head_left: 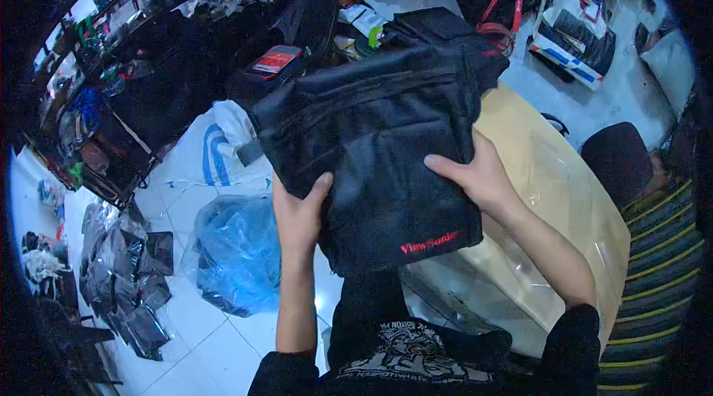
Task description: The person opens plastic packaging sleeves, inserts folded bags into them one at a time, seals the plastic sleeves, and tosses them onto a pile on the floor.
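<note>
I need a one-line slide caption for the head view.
Left hand and right hand hold a black bag with red lettering; blue plastic lies on the tiled floor.

One black ViewSonic bag (394, 173), one blue plastic bag (238, 251), one blue-striped white sack (189, 151), one tan table (512, 115).

most fingers (448, 167) are hidden behind the black bag (386, 166).
</note>
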A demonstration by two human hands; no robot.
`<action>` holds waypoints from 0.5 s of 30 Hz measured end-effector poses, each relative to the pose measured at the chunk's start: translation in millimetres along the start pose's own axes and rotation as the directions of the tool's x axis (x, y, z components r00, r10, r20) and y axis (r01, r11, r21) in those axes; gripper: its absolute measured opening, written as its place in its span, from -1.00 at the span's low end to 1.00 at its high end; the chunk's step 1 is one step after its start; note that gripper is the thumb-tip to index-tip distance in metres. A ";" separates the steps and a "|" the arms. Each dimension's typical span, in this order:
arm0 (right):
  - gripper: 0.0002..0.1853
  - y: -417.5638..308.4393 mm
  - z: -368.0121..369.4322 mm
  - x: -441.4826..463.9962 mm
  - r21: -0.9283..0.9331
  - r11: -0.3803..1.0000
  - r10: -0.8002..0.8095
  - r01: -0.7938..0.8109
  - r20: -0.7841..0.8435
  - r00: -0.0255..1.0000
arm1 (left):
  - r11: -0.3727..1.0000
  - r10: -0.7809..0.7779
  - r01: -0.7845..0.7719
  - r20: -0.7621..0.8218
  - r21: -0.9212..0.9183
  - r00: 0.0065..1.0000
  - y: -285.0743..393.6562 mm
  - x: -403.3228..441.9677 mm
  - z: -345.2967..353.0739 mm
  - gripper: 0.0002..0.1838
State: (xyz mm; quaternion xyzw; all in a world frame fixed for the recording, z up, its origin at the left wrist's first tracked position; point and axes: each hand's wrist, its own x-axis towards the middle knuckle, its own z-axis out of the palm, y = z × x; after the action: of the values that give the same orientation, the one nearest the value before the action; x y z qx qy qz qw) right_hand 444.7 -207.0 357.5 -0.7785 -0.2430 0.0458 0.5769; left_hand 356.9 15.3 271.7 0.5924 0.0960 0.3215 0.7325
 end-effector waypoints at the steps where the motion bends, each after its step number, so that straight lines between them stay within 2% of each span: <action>1: -0.51 -5.1 7.9 -1.3 -0.090 0.993 -0.083 0.076 -0.072 0.994 | 0.989 0.099 -0.093 -0.050 0.116 0.994 5.7 -2.1 7.7 -0.43; 3: -0.55 -15.1 24.8 -5.2 -0.286 0.938 -0.259 0.197 -0.196 0.946 | 0.904 0.306 -0.253 -0.108 0.345 0.946 27.3 -11.4 33.5 -0.45; 4: -0.57 -22.0 36.7 -11.4 -0.195 0.964 -0.224 0.183 -0.215 0.950 | 0.893 0.375 -0.314 -0.147 0.322 0.915 36.5 -17.0 50.6 -0.45; 5: -0.50 -32.3 47.7 -19.1 -0.208 0.972 -0.142 0.105 -0.174 0.974 | 0.862 0.359 -0.266 -0.150 0.433 0.921 44.6 -22.5 64.8 -0.43; 7: -0.37 -29.4 62.3 -21.2 -0.160 0.946 -0.293 0.281 -0.053 0.955 | 0.799 0.476 -0.433 0.001 0.417 0.880 44.0 -25.6 85.1 -0.34; 8: -0.28 -39.8 54.5 -20.5 -0.242 0.927 -0.289 0.285 0.019 0.957 | 0.743 0.534 -0.513 0.081 0.430 0.842 48.4 -21.7 91.0 -0.24; 9: -0.19 -48.3 43.7 -17.7 -0.322 0.904 -0.272 0.283 0.081 0.959 | 0.861 0.451 -0.474 0.156 0.182 0.879 53.8 -14.2 91.0 -0.22; 10: -0.11 -54.0 35.1 -14.3 -0.241 0.894 -0.360 0.378 0.115 0.926 | 0.928 0.370 -0.365 0.261 -0.070 0.891 58.4 -3.4 87.6 -0.20; 11: -0.04 -56.4 27.1 -10.2 -0.161 0.874 -0.440 0.458 0.140 0.887 | 0.938 0.292 -0.183 0.382 -0.296 0.877 60.9 4.0 88.1 -0.17; 12: -0.03 -56.1 21.8 0.5 -0.259 0.770 -0.596 0.583 0.036 0.802 | 0.907 0.299 -0.119 0.419 -0.404 0.857 62.5 7.3 93.0 -0.16; 14: -0.08 -64.0 -10.4 5.9 -0.376 0.684 -0.660 0.625 0.044 0.750 | 0.707 0.407 0.110 0.529 -0.699 0.745 64.8 24.3 109.0 -0.15; 15: -0.13 -86.5 -28.8 -1.0 -0.377 0.722 -0.583 0.580 0.122 0.804 | 0.499 0.528 0.289 0.551 -0.817 0.646 68.2 33.0 121.9 -0.17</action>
State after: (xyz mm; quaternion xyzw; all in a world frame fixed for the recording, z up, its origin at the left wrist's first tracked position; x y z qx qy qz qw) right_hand 425.8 -213.9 446.4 -0.7630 -0.4771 -0.1895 0.3928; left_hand 421.6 -57.4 377.1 0.2289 -0.4351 0.1048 0.8645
